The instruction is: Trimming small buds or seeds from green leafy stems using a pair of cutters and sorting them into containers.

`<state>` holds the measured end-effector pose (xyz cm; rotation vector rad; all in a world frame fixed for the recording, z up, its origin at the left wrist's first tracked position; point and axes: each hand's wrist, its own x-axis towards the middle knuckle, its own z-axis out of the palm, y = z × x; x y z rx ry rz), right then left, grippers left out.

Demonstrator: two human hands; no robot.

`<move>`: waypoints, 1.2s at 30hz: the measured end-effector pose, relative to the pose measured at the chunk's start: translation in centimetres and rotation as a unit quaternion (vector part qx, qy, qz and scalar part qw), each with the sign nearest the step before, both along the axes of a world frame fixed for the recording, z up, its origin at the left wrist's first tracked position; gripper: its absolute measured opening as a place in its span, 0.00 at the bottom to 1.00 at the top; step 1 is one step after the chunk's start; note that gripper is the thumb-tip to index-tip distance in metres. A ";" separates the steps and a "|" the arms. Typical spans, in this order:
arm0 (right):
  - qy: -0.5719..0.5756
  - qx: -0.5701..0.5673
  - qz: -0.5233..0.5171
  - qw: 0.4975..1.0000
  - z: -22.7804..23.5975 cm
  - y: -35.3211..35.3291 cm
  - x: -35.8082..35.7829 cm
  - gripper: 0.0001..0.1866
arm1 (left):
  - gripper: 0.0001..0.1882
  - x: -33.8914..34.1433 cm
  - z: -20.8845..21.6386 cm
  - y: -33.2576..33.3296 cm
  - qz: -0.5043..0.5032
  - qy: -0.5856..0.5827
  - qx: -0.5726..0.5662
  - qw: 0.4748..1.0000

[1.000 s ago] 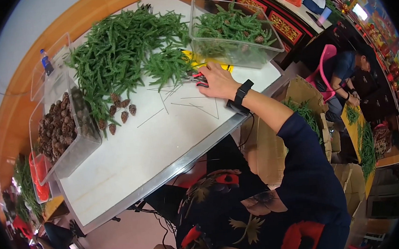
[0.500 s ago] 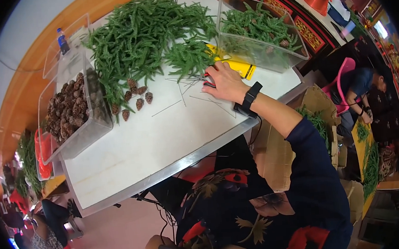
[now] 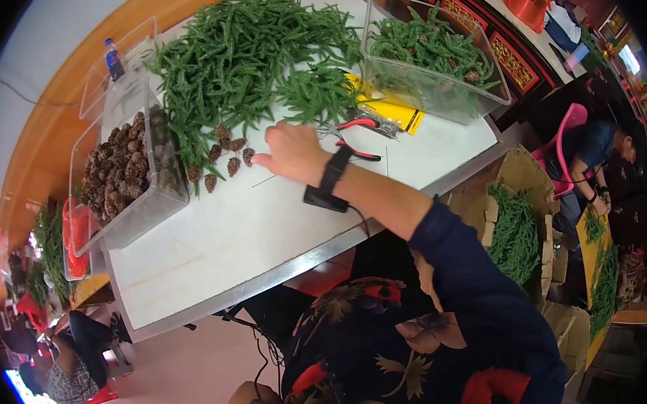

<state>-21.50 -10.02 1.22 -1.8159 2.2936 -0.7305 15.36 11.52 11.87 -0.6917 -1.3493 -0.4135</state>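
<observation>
Little cluster of loose brown pine cones [image 3: 248,156] on the white table [image 3: 193,277], left of the middle, right by the bottom edge of the greenery. Right hand [image 3: 294,153] just beside them, with the thumb pointing at the nearest cone; can't tell if touching. Thumb sticking out apart from the curled index finger, other fingertips tucked out of sight, so can't really tell if clamped on anything. Thin wire [image 3: 265,181] just below that thumb.

Red-handled pliers [image 3: 355,123] lying to the right of the hand, handles spread, with a yellow package [image 3: 394,113] just beyond. Big heap of green sprigs [image 3: 251,56] behind all that. Clear bin [image 3: 142,220] full of more cones over on the left, another clear bin [image 3: 441,100] with greenery plus a few cones at the far right.

Left hand [image 3: 240,402] way down at the lower edge, off the table and partly hidden; no telling about those fingers. Cardboard box [image 3: 528,174] of greenery off the table's right side, then a co-worker [image 3: 591,147] bent forward by a pink chair [image 3: 572,125].
</observation>
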 end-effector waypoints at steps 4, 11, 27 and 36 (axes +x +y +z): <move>-0.045 0.013 -0.036 0.998 -2.0 -2.6 0.8 0.22 | 0.28 0.4 -1.3 1.9 0.055 0.006 -0.050 0.997; -0.173 -0.015 -0.029 0.984 -3.9 -3.8 0.2 0.19 | 0.11 -7.3 3.6 -6.1 -0.058 -0.022 0.187 0.981; -0.317 -0.073 0.153 0.933 -1.3 12.1 -3.0 0.13 | 0.30 -36.0 -6.3 -29.6 0.315 -0.694 0.261 0.593; -0.310 -0.071 0.131 0.939 -2.3 22.0 -9.0 0.17 | 0.26 -41.4 -9.1 -30.8 0.411 -0.713 0.175 0.541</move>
